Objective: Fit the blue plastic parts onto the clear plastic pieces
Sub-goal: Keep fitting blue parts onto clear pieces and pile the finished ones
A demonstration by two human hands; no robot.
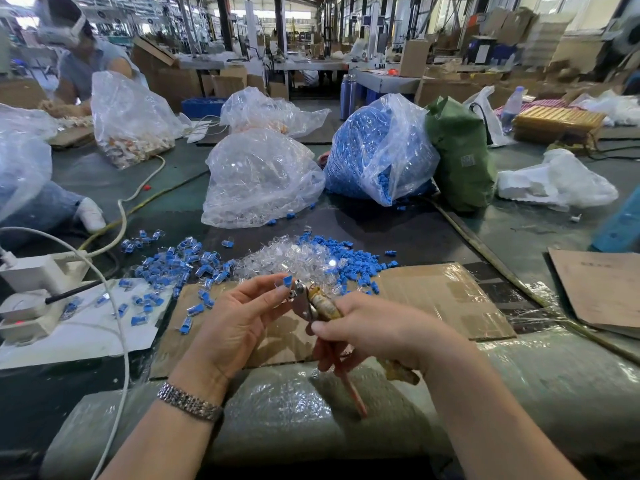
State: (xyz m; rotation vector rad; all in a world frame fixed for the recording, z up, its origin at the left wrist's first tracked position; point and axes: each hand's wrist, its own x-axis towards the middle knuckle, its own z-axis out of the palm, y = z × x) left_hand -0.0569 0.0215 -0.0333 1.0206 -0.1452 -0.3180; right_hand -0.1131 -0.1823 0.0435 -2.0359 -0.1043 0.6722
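While left fingers (273, 289) pinch blue part (287, 282), right fingers (322, 329) grip pliers (306, 303), loose parts pile (304, 258) beyond

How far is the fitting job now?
Done: a pile of assembled blue-and-clear pieces lies at left. In hand: the left hand pinches one blue part while the right hand grips pliers. Left: loose clear pieces, loose blue parts, two big bags.

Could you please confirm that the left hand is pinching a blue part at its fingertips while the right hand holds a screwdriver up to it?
Not quite: the tool in the right hand is a pair of pliers, not a screwdriver. The head view shows its metal jaws and two handles. The rest holds: the left hand pinches a blue part at its fingertips, with the pliers held up to it.
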